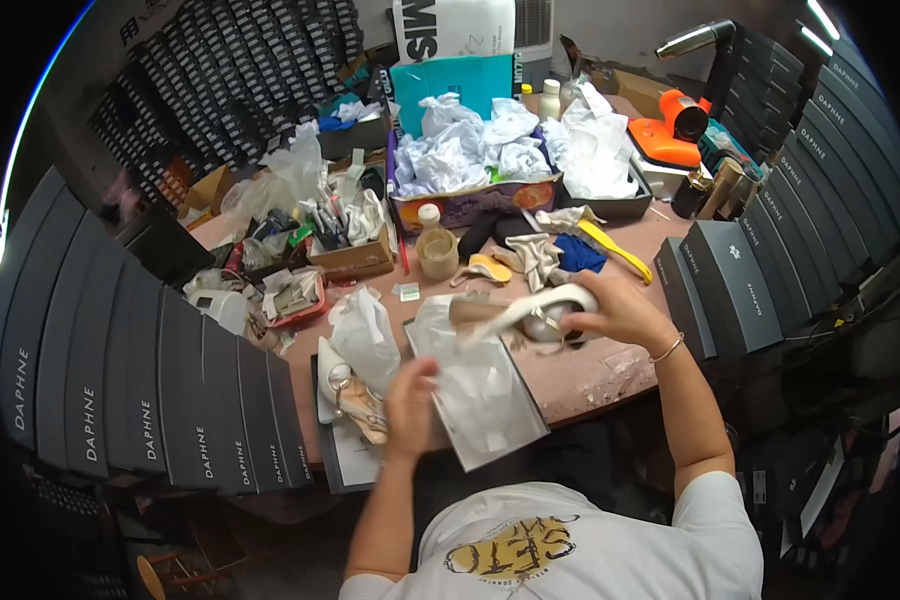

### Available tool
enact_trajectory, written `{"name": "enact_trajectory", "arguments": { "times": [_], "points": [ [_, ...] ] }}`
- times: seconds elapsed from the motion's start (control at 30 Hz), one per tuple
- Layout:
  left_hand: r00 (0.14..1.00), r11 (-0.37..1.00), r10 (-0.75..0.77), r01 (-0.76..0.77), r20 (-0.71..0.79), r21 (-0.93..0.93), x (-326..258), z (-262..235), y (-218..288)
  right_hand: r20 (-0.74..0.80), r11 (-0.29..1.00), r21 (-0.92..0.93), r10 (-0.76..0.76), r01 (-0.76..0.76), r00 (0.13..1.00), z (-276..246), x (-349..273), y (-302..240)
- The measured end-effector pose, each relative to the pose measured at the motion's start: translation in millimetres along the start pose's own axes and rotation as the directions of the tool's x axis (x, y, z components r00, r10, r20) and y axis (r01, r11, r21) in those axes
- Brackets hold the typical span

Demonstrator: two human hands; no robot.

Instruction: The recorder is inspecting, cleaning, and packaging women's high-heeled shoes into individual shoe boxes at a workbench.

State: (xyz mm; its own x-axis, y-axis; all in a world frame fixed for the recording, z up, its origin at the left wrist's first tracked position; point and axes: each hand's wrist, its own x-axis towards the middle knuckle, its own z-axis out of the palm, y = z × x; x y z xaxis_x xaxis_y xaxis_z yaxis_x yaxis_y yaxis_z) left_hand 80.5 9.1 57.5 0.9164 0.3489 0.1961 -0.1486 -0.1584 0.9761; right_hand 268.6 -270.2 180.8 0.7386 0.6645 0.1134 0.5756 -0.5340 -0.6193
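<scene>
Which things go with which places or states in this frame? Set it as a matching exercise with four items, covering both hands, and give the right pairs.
Column one
1. Right hand
2. Left hand
3. Purple box
4. Yellow handle

Column two
A. Filled with crumpled white paper
B. Beside a blue cloth
C. Gripping a pale shoe
D. Blurred, with nothing visible in its grasp

Right pairs: 1-C, 2-D, 3-A, 4-B
</scene>
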Motion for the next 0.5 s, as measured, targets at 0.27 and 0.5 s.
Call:
{"name": "enact_trajectory", "arguments": {
  "times": [0.27,0.5],
  "points": [
    [0.640,0.573,-0.486,0.748,0.595,-0.336,-38.8,15.5,28.1,0.153,0.663,-0.272,-0.686,0.698,0.711,87.8,25.4,-84.4],
    [0.807,0.503,-0.556,0.519,0.201,-0.691,-87.6,5.0,-1.0,0.286,0.947,0.113,-0.319,0.299,0.903,167.4,-17.8,-95.3]
  ]
}}
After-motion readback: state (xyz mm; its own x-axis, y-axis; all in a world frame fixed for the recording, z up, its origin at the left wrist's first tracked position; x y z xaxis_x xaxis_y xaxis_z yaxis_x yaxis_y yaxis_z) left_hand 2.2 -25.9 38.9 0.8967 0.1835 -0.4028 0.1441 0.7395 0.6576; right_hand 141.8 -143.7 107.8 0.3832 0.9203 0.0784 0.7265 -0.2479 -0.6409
